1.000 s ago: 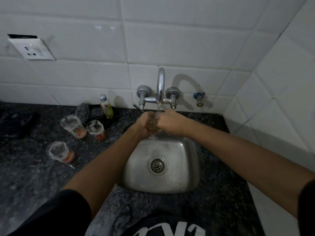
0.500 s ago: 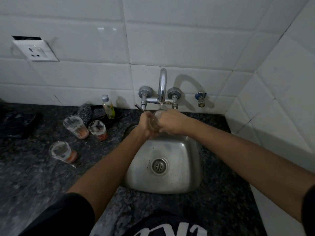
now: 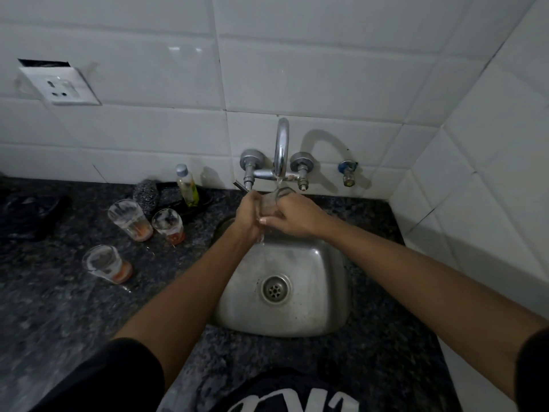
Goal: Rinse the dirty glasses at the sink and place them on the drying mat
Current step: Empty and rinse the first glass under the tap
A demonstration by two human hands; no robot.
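Both hands meet under the tap [image 3: 280,144] at twelve o'clock of the sink [image 3: 312,292], and between them is one glass [image 3: 271,200], held roughly upright with its mouth toward the spout so the thin stream runs into it and spills down into the basin. The left hand [image 3: 248,217] is wrapped round the glass from its nine o'clock side, fingers closed on it; the right hand [image 3: 294,215] clasps it from three o'clock, its fingers [image 3: 267,220] curled over the lower part. On the dark stone desk [image 3: 59,307], at about nine to ten o'clock of the sink, three more glasses stand with reddish dregs in the bottom: one [image 3: 129,219] beside a second [image 3: 169,226], and a third [image 3: 107,264] nearer the person. No drying mat can be made out for certain, and no clean glass is set down anywhere. By my judgement the job is early: one glass is mid-rinse, three remain untouched, and none has been placed.
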